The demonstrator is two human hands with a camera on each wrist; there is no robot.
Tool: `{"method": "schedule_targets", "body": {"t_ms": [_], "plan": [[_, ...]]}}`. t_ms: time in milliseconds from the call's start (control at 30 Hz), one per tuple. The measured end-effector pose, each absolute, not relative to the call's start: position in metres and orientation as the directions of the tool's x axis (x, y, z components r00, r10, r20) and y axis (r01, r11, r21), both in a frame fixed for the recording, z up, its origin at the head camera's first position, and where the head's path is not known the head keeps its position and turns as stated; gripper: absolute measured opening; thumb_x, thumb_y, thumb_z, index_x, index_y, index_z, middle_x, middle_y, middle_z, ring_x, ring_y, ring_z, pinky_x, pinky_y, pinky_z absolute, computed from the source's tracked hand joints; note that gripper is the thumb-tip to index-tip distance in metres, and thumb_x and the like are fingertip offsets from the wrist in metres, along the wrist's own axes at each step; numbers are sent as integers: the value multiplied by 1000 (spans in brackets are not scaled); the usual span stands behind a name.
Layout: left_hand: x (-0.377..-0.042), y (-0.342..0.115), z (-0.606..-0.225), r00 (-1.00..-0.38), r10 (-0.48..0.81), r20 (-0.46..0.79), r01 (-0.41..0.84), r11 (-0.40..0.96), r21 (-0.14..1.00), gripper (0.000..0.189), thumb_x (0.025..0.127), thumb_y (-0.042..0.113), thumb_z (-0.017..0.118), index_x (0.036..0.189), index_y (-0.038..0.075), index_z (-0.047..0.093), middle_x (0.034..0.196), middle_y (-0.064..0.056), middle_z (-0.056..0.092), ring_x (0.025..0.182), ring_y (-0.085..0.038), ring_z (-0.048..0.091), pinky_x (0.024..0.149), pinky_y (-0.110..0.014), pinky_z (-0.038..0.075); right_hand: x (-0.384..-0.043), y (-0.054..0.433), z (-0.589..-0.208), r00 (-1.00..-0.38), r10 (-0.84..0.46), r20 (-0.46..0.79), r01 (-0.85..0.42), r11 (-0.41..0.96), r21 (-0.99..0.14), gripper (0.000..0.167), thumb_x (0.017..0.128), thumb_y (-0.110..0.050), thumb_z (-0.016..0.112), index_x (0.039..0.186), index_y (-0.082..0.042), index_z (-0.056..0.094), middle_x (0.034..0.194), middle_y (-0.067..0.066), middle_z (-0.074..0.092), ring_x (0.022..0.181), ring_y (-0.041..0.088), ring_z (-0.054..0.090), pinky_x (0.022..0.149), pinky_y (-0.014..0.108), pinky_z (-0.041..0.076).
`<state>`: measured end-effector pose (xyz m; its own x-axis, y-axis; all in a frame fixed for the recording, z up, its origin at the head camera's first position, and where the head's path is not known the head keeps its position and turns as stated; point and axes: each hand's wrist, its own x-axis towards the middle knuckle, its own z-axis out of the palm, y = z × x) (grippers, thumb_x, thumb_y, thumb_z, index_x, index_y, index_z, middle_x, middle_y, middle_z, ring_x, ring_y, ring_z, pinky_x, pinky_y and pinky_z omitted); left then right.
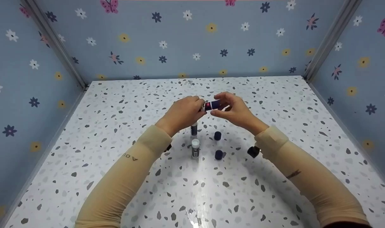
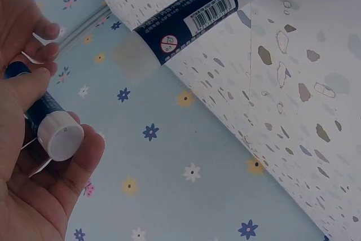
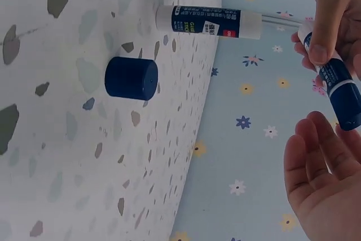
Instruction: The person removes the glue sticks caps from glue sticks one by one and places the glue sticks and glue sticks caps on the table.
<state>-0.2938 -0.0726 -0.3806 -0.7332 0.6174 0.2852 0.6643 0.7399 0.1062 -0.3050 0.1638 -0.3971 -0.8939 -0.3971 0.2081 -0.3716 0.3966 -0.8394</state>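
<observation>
My left hand (image 1: 184,110) grips a glue stick (image 1: 211,105) by its white-based end, above the table. A dark blue cap (image 3: 345,103) covers the stick's other end, pointing towards my right hand (image 1: 235,109). The right hand's fingers and thumb spread around that capped end; in the right wrist view they are loosely bent and apart from the cap. Below the hands, two uncapped glue sticks stand upright, a farther one (image 1: 194,130) partly behind the left hand and a nearer one (image 1: 195,149). Two loose blue caps, one farther (image 1: 217,136) and one nearer (image 1: 218,155), sit to their right.
The speckled white table (image 1: 132,104) is enclosed by blue flowered panels (image 1: 192,41) at the back and both sides. Grey metal posts (image 1: 330,38) mark the back corners. A small black device (image 1: 253,152) shows by the right sleeve.
</observation>
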Motion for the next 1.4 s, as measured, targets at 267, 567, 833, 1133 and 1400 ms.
{"method": "schedule_targets", "body": {"t_ms": [267, 567, 833, 1133, 1400], "plan": [[-296, -74, -381, -739, 616, 272, 653, 754, 67, 25, 109, 24, 68, 119, 2, 72, 106, -13, 73, 94, -30, 69, 87, -46, 61, -305, 165, -394, -845, -465, 264, -506, 538, -674, 55, 96, -17, 85, 143, -1, 61, 112, 17, 76, 94, 28, 70, 80, 34, 56], [-295, -75, -382, -721, 627, 294, 658, 753, 10, 22, 108, 21, 69, 114, 1, 73, 104, -13, 74, 92, -32, 70, 84, -46, 62, -306, 165, -389, -806, -552, 216, -586, 689, -426, 53, 101, -24, 79, 145, -1, 61, 112, 17, 76, 99, 36, 71, 84, 48, 58], [-293, -73, -383, -689, 649, 322, 676, 736, -37, 17, 106, 18, 70, 105, 2, 73, 96, -13, 72, 84, -31, 67, 74, -45, 62, -305, 164, -390, -774, -600, 200, -628, 689, -362, 40, 103, -20, 76, 137, -1, 68, 112, 15, 77, 95, 33, 71, 80, 46, 57], [-293, -71, -382, -712, 640, 290, 664, 748, -21, 20, 107, 22, 69, 109, 2, 72, 100, -13, 73, 88, -30, 67, 77, -45, 62, -305, 163, -389, -745, -621, 244, -665, 662, -346, 25, 104, -11, 74, 126, 2, 73, 107, 17, 77, 91, 30, 71, 84, 47, 59], [-293, -68, -382, -731, 625, 275, 647, 762, -12, 26, 106, 27, 71, 114, 3, 69, 102, -13, 73, 90, -31, 69, 80, -46, 63, -301, 162, -387, -726, -634, 265, -685, 641, -345, 24, 102, -9, 75, 123, 3, 74, 104, 18, 77, 89, 30, 70, 83, 47, 60]]}}
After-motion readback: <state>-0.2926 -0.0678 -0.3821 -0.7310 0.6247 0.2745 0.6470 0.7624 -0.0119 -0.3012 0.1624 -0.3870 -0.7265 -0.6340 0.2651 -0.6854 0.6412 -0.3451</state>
